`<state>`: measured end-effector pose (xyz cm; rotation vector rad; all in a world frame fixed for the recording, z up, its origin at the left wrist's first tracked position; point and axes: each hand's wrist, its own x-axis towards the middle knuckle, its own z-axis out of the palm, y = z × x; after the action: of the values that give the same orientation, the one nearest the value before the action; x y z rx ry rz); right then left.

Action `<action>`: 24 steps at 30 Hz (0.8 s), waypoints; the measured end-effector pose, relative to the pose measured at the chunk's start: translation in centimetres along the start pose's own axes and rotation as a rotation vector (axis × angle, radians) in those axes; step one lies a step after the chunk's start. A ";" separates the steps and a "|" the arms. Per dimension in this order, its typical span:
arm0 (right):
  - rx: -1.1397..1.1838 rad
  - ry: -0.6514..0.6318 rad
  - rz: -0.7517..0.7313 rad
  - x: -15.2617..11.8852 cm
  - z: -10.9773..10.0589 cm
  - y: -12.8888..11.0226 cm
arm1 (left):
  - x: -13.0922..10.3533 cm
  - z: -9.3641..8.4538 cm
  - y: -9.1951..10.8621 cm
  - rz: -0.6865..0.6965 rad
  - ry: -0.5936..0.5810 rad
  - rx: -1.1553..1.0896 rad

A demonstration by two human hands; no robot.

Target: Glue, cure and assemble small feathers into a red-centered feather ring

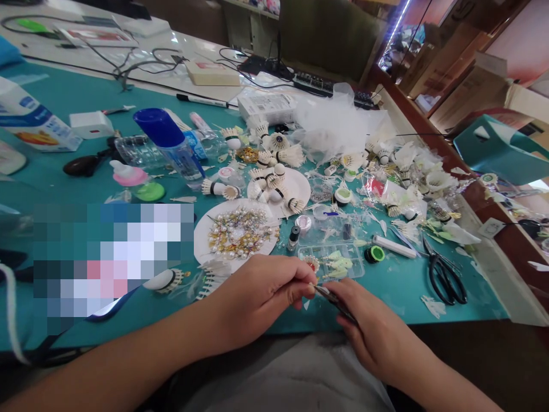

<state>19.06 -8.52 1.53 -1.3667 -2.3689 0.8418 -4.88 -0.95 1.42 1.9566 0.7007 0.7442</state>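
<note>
My left hand is closed in a pinch over the table's front edge. Between its thumb and fingers is a small ornament with a red centre and pale beaded rim, partly hidden by the fingers. My right hand wraps round a slim, dark metal tool whose pointed tip meets the left fingertips. Its exact kind is unclear. Just beyond both hands lies a clear compartment box with pale green feather pieces. Left of it, a white plate bears pearl and gold beads.
Shuttlecocks and feather scraps spread over the green mat. Black-handled scissors lie at right, near a white stick. A blue-capped bottle stands at left. A second plate holds shuttlecocks. A monitor is behind.
</note>
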 end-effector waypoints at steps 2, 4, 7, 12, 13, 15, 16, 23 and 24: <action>-0.087 0.034 -0.026 0.0 0.3 0.0 | 0.0 0.0 0.1 -0.002 0.008 0.000; -0.193 0.093 -0.062 0.1 0.5 0.0 | 0.0 0.1 0.2 -0.033 0.010 0.001; -0.334 0.180 -0.101 0.2 1.0 0.0 | 0.0 0.1 0.4 -0.089 0.006 -0.001; -0.311 0.193 -0.094 0.1 0.9 -0.2 | 0.1 0.1 0.5 -0.080 0.013 -0.036; -0.254 0.167 -0.076 0.0 0.6 -0.4 | 0.2 0.1 0.6 -0.077 0.015 -0.043; -0.107 0.097 -0.025 0.0 -0.1 -0.7 | 0.2 0.0 0.7 -0.083 0.011 -0.059; -0.034 0.061 0.005 0.0 -0.5 -0.9 | 0.2 0.0 0.8 -0.090 0.007 -0.069; 0.172 0.115 0.082 -0.5 -1.3 -0.9 | 0.2 -0.1 1.3 -0.226 0.039 -0.158; 0.216 0.168 0.101 -0.4 -1.1 -0.9 | 0.2 -0.1 1.4 -0.237 0.037 -0.171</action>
<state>19.23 -8.80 2.95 -1.4163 -2.0335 0.9393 -4.53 -1.34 2.68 1.6753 0.8457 0.6724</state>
